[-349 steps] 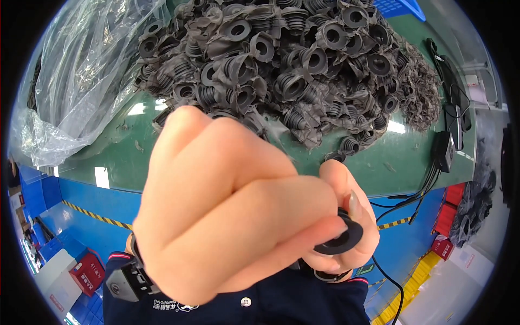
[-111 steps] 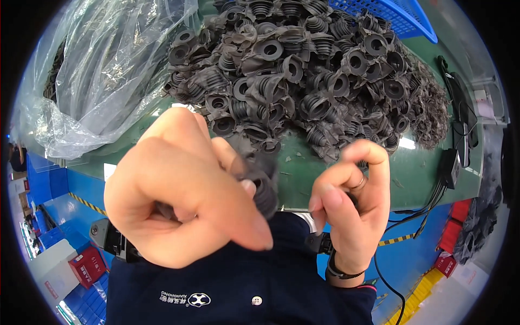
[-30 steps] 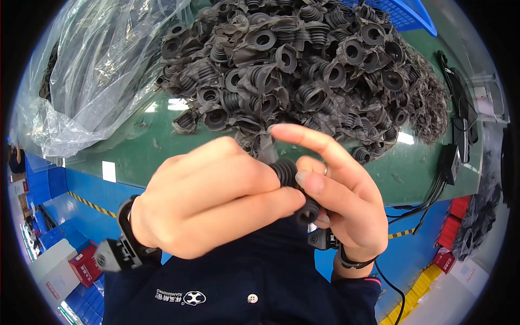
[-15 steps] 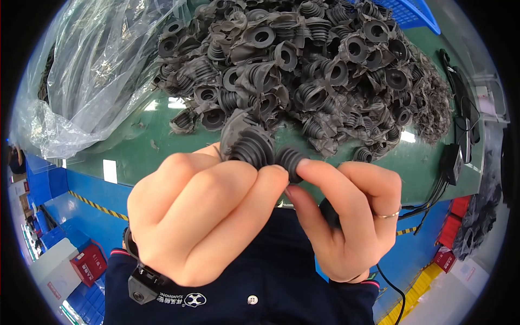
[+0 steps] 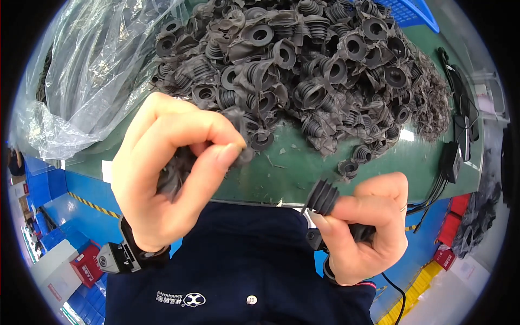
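Note:
My left hand (image 5: 143, 173) is raised at the near left of the pile, thumb and forefinger pinched together. Thin, torn dark-grey rubber scrap (image 5: 170, 179) is gathered in its palm, and a blurred piece sticks out past its fingertips. Lower and to the right, my right hand (image 5: 374, 208) pinches a short black ribbed rubber bellows (image 5: 323, 197) between thumb and forefinger, its ribs facing up and left. Something dark also lies under the curled fingers of that hand; I cannot make out its kind. A gap separates the two hands.
A big heap of ribbed rubber bellows (image 5: 260, 70) with ragged skirts covers the green table (image 5: 260, 181). Loose scrap (image 5: 433, 105) lies at its right. Two trimmed bellows (image 5: 348, 169) sit before it. Clear plastic sheeting (image 5: 103, 70), a blue basket (image 5: 406, 12) and black cables (image 5: 452, 165) surround it.
My hands were close together and have moved apart, the left up and to the left with the scrap, the right down and to the right with the bellows.

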Available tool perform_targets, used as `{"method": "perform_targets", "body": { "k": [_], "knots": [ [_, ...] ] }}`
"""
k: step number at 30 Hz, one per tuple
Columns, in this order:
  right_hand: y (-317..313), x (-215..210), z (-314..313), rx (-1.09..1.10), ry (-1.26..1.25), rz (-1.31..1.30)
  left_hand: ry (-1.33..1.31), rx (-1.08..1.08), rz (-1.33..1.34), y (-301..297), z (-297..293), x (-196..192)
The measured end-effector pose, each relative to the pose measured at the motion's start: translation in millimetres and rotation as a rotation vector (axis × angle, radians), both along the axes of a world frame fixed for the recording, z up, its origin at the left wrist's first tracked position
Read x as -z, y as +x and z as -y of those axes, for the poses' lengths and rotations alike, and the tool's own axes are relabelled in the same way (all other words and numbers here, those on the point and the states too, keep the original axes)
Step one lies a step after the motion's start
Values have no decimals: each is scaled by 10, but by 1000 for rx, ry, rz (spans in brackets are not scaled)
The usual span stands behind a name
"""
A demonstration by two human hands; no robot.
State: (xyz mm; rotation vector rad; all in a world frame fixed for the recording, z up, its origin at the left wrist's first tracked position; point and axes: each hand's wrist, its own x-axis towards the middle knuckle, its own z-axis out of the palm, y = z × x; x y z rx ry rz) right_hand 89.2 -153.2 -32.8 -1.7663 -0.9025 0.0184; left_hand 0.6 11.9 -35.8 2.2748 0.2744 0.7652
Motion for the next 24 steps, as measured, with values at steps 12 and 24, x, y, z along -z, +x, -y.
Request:
{"method": "perform_targets", "body": {
  "k": [12,24],
  "knots": [
    [36,51,-55,-280,339,-1143,-96,187,115,-14,55,-9],
    [24,147,-145,-354,378,-1494,42,310,111,110,34,25]
  ]
}}
